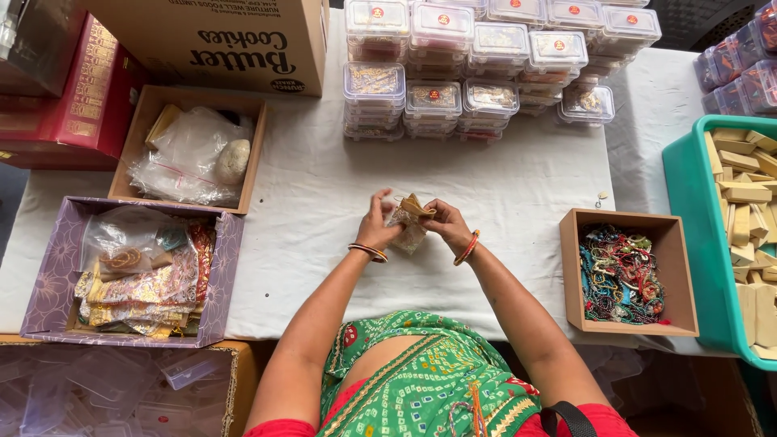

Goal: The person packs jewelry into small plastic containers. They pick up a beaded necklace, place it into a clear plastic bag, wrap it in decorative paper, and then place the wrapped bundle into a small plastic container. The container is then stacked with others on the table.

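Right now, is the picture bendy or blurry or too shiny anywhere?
Head view: even, soft light, only faint shadows under the left hand and right hand holding a small pouch; the wide lens bends the edges, so the green tub leans; small glare on the clear plastic boxes; the middle is sharp.

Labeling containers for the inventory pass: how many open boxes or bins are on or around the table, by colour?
Brown open boxes: 2
Purple patterned box: 1
Teal plastic bin: 1
Total: 4
The stacked clear lidded containers are not counted; the stacks hide too many to tally. Both hands, left and right, hold a small pouch.
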